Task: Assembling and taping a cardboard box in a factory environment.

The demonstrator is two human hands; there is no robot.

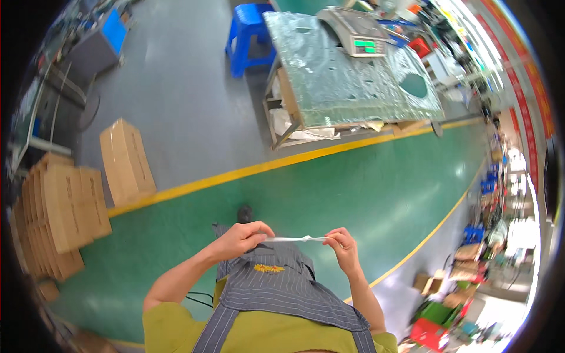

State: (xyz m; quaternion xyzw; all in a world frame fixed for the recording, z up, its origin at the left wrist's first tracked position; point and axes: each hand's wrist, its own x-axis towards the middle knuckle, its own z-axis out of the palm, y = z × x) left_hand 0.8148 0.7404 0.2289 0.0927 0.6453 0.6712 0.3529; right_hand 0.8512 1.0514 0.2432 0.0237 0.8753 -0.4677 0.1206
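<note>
A thin white strip (pixel 288 239), with a small knot-like lump near its middle, stretches between my two hands in front of my waist. My left hand (pixel 247 235) is closed with thumb and fingers pinching one end. At the other end my right hand (pixel 342 243) pinches it between thumb and fingertips. Whether it is cord, ribbon or a strap is too small to tell. Just below hangs my grey striped apron (pixel 276 291) with a yellow embroidered patch (pixel 269 268).
Ahead stands a table (pixel 335 88) under clear sheeting, bearing a weighing scale (pixel 359 35). A blue stool (pixel 250 38) is beside it. Cardboard boxes (pixel 126 162) stand on the left, with more stacked boxes (pixel 73 206) nearby. A yellow line (pixel 235 173) crosses the green floor.
</note>
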